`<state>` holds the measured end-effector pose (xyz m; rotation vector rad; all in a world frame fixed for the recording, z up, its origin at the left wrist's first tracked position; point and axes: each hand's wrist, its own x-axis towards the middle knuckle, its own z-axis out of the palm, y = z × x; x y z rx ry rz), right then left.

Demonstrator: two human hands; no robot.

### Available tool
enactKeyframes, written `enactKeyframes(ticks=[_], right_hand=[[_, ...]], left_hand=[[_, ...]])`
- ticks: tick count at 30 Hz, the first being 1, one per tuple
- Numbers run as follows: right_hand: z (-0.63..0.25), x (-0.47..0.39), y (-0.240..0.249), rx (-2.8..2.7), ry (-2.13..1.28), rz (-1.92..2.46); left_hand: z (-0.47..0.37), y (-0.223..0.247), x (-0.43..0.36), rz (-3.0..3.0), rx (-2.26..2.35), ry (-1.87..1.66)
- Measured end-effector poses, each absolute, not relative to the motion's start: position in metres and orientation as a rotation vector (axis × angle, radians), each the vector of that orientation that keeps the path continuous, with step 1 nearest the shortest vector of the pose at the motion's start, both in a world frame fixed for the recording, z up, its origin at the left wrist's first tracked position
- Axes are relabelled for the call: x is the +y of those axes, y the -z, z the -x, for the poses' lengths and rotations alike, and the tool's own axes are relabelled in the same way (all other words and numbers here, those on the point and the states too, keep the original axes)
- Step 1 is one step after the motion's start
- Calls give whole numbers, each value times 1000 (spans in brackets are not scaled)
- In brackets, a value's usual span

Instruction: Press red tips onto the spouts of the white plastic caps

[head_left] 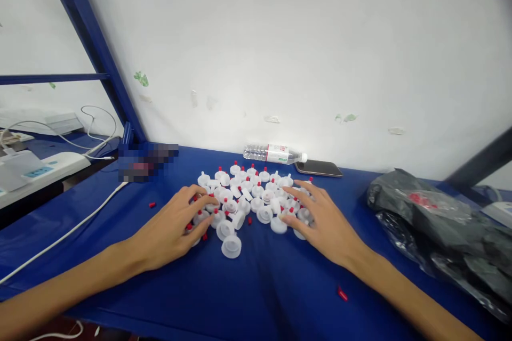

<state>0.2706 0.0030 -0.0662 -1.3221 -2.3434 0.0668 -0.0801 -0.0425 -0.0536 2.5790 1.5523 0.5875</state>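
Observation:
A loose pile of white plastic caps with nozzles (256, 192) lies on the blue table (240, 298), many of them with small red tips. My left hand (176, 224) rests at the pile's left edge, fingers spread over several caps. At the right edge, my right hand (320, 221) reaches over other caps with its fingers apart. Neither hand grips a cap; the caps beneath the fingers are partly hidden. Toward the front of the pile, an upturned white cap (231, 246) shows its open round side. A red tip (250, 220) lies loose between the caps.
Behind the pile lie a clear water bottle (276, 154) and a dark phone (319, 168) by the wall. A dark grey plastic bag (432, 218) covers the right side. At left are a white cable (76, 224) and a power strip (48, 170). A red piece (342, 293) lies front right.

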Motion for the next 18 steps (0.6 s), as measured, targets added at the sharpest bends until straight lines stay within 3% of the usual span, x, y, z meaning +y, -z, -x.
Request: enactKeyframes(ticks=[4,18], right_hand=[[-246,27,59,-2290,-67,1134],[-251,43,67,-2088,-100,1080]], left_hand=[[52,45,-17,-2567,1366,-645],[48,50,12,-2345,1477,-1046]])
